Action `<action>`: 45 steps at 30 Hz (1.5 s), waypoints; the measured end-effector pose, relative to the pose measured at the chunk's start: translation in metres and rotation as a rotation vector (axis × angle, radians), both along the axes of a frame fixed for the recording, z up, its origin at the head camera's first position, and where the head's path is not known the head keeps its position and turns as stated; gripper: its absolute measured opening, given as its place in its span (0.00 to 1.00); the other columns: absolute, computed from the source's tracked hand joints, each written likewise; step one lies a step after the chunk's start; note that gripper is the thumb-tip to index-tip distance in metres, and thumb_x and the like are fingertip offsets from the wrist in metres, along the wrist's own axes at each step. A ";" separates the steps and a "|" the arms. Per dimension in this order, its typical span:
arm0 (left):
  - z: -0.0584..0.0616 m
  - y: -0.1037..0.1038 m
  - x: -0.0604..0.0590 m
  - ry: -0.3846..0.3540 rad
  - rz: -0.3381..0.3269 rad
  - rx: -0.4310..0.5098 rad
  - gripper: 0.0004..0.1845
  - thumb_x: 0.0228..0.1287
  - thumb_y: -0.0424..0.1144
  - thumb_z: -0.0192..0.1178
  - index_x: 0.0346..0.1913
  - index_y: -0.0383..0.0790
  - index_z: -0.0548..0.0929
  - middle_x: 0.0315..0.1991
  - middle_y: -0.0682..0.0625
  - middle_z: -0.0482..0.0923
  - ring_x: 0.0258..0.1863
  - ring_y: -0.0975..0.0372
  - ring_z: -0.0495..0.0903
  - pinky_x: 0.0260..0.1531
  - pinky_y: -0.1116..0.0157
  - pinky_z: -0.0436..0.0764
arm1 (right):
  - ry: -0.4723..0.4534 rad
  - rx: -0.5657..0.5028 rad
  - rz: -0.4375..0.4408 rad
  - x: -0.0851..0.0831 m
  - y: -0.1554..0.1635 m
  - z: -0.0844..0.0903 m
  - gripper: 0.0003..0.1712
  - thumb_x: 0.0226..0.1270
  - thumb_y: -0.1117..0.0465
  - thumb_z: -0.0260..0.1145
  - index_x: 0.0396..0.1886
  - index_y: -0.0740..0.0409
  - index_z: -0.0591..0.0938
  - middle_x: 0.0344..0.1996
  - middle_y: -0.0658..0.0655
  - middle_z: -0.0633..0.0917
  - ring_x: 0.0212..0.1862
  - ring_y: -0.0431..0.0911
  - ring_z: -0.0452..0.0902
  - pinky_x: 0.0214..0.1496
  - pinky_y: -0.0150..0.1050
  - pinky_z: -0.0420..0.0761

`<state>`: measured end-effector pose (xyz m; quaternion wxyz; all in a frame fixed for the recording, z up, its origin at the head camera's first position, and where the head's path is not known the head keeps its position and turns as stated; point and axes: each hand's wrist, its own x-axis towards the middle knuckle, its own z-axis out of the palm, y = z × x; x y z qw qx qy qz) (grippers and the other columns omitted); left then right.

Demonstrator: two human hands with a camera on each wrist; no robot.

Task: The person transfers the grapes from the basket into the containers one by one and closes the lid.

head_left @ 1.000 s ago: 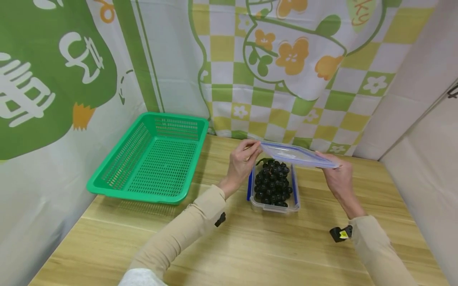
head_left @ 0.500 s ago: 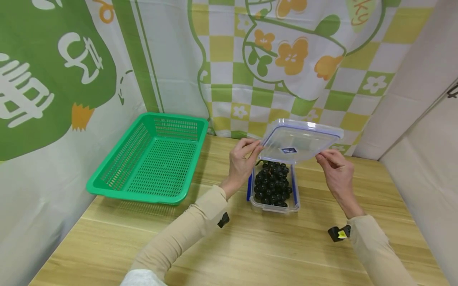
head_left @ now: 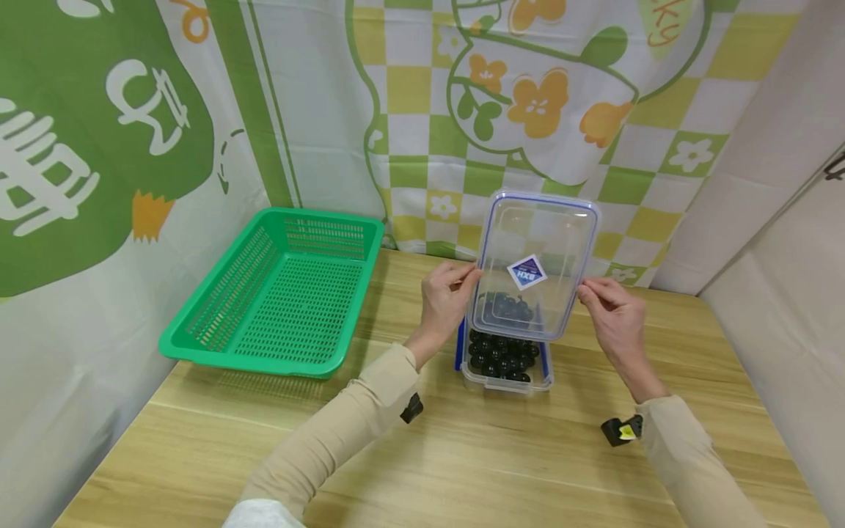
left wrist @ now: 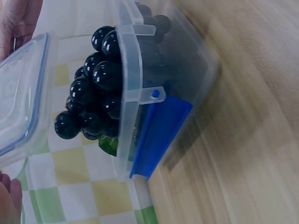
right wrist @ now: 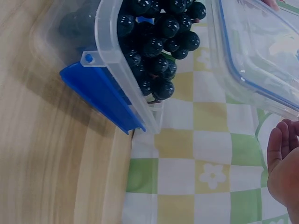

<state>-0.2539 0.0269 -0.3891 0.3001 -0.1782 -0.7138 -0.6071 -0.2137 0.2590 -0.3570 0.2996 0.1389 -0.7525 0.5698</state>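
Note:
A clear lid with a blue seal and a diamond-shaped sticker stands tilted up above the far part of a clear plastic container. My left hand pinches the lid's left edge, and my right hand pinches its right edge. Dark grapes fill the container and, in the left wrist view, heap above its rim. Through the lid the far grapes show only faintly. A blue side latch hangs unfastened, and another blue latch hangs in the right wrist view. A green leaf pokes out beneath the grapes.
A green perforated basket sits on the wooden table to the left. Behind the table hangs a green and yellow checked curtain. A pale wall panel bounds the right side.
Both hands have turned the lid from nearly flat to steeply upright. Its near edge has dropped in front of the far grapes and its far edge has risen. The container has stayed put.

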 end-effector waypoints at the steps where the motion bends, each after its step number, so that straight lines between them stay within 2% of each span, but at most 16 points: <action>1: -0.001 0.000 0.000 -0.019 -0.002 -0.010 0.10 0.59 0.32 0.64 0.40 0.27 0.85 0.29 0.37 0.81 0.27 0.51 0.83 0.30 0.72 0.83 | -0.026 -0.004 0.007 0.000 -0.001 -0.001 0.08 0.58 0.79 0.62 0.36 0.83 0.81 0.30 0.36 0.83 0.30 0.27 0.77 0.32 0.17 0.76; 5: -0.009 -0.003 -0.001 -0.072 0.025 -0.067 0.11 0.59 0.33 0.64 0.41 0.29 0.86 0.30 0.38 0.83 0.29 0.52 0.84 0.27 0.74 0.81 | -0.121 0.008 0.004 0.000 -0.004 -0.004 0.09 0.59 0.76 0.63 0.38 0.82 0.81 0.27 0.36 0.83 0.28 0.26 0.76 0.31 0.18 0.76; 9: -0.014 -0.006 -0.002 -0.121 0.046 -0.125 0.10 0.59 0.35 0.64 0.39 0.30 0.86 0.31 0.39 0.85 0.28 0.54 0.83 0.25 0.74 0.78 | -0.209 0.056 -0.037 -0.001 -0.003 -0.012 0.10 0.61 0.73 0.64 0.38 0.79 0.82 0.26 0.36 0.83 0.26 0.27 0.76 0.30 0.18 0.75; 15: -0.019 -0.008 0.000 -0.272 -0.005 -0.174 0.11 0.61 0.37 0.62 0.39 0.31 0.86 0.29 0.39 0.85 0.24 0.58 0.79 0.22 0.74 0.76 | -0.322 0.169 -0.087 -0.013 0.010 -0.035 0.14 0.64 0.62 0.65 0.41 0.70 0.85 0.26 0.29 0.79 0.27 0.27 0.73 0.30 0.19 0.75; 17: -0.021 -0.009 0.000 -0.321 -0.021 -0.186 0.12 0.62 0.38 0.62 0.40 0.31 0.86 0.29 0.39 0.85 0.23 0.61 0.77 0.21 0.75 0.75 | -0.354 0.214 -0.093 -0.014 0.012 -0.038 0.16 0.65 0.57 0.64 0.42 0.68 0.85 0.27 0.33 0.80 0.28 0.27 0.74 0.29 0.21 0.75; 20: -0.024 -0.010 0.001 -0.365 -0.032 -0.210 0.12 0.62 0.39 0.61 0.39 0.32 0.86 0.27 0.39 0.84 0.21 0.64 0.75 0.19 0.76 0.74 | -0.400 0.259 -0.082 -0.014 0.012 -0.043 0.20 0.65 0.54 0.64 0.44 0.67 0.85 0.33 0.50 0.86 0.29 0.28 0.76 0.29 0.22 0.75; 22: -0.026 -0.010 0.002 -0.392 -0.040 -0.224 0.12 0.62 0.39 0.61 0.38 0.32 0.87 0.26 0.39 0.84 0.19 0.65 0.74 0.18 0.75 0.73 | -0.428 0.284 -0.077 -0.014 0.012 -0.046 0.21 0.65 0.53 0.64 0.45 0.68 0.84 0.37 0.62 0.87 0.29 0.29 0.77 0.29 0.22 0.76; 24: -0.028 -0.011 0.002 -0.429 -0.038 -0.242 0.12 0.61 0.40 0.62 0.37 0.33 0.87 0.27 0.41 0.85 0.20 0.65 0.75 0.19 0.75 0.74 | -0.460 0.304 -0.071 -0.014 0.010 -0.049 0.23 0.65 0.52 0.64 0.46 0.69 0.83 0.40 0.69 0.85 0.29 0.30 0.78 0.29 0.22 0.76; 29: -0.033 -0.012 0.004 -0.557 -0.026 -0.282 0.15 0.60 0.47 0.64 0.38 0.37 0.88 0.32 0.44 0.87 0.24 0.65 0.81 0.24 0.73 0.77 | -0.533 0.337 -0.074 -0.014 0.007 -0.057 0.24 0.65 0.51 0.64 0.47 0.69 0.83 0.41 0.70 0.85 0.28 0.27 0.76 0.31 0.22 0.76; 33: -0.034 -0.013 0.002 -0.609 -0.002 -0.320 0.16 0.58 0.49 0.65 0.34 0.37 0.88 0.32 0.44 0.87 0.28 0.60 0.83 0.27 0.70 0.79 | -0.578 0.329 -0.048 -0.014 0.006 -0.062 0.25 0.66 0.50 0.63 0.49 0.68 0.82 0.43 0.69 0.85 0.28 0.25 0.74 0.34 0.25 0.78; 36: -0.034 -0.013 -0.001 -0.653 0.002 -0.340 0.17 0.57 0.48 0.66 0.34 0.35 0.87 0.33 0.44 0.87 0.30 0.58 0.83 0.28 0.69 0.79 | -0.618 0.320 -0.034 -0.015 0.005 -0.066 0.25 0.66 0.51 0.62 0.49 0.70 0.82 0.42 0.69 0.85 0.29 0.28 0.75 0.35 0.30 0.81; 40: -0.032 -0.013 -0.006 -0.771 -0.051 -0.286 0.18 0.58 0.46 0.65 0.39 0.32 0.85 0.36 0.41 0.85 0.26 0.58 0.83 0.30 0.63 0.84 | -0.684 0.311 -0.023 -0.016 0.003 -0.069 0.26 0.67 0.52 0.62 0.49 0.73 0.80 0.41 0.69 0.85 0.31 0.35 0.77 0.37 0.32 0.81; 42: -0.032 -0.012 -0.007 -0.853 -0.097 -0.213 0.18 0.59 0.43 0.65 0.41 0.29 0.84 0.37 0.39 0.85 0.22 0.61 0.81 0.32 0.59 0.85 | -0.719 0.293 -0.012 -0.017 0.002 -0.070 0.27 0.67 0.52 0.61 0.51 0.73 0.79 0.43 0.70 0.84 0.32 0.35 0.77 0.39 0.33 0.82; 45: -0.030 -0.012 -0.009 -0.971 -0.161 -0.096 0.17 0.60 0.40 0.64 0.44 0.27 0.82 0.36 0.38 0.84 0.16 0.64 0.78 0.30 0.58 0.85 | -0.768 0.247 0.021 -0.018 -0.001 -0.070 0.28 0.68 0.54 0.60 0.56 0.74 0.75 0.48 0.72 0.80 0.34 0.34 0.77 0.41 0.33 0.82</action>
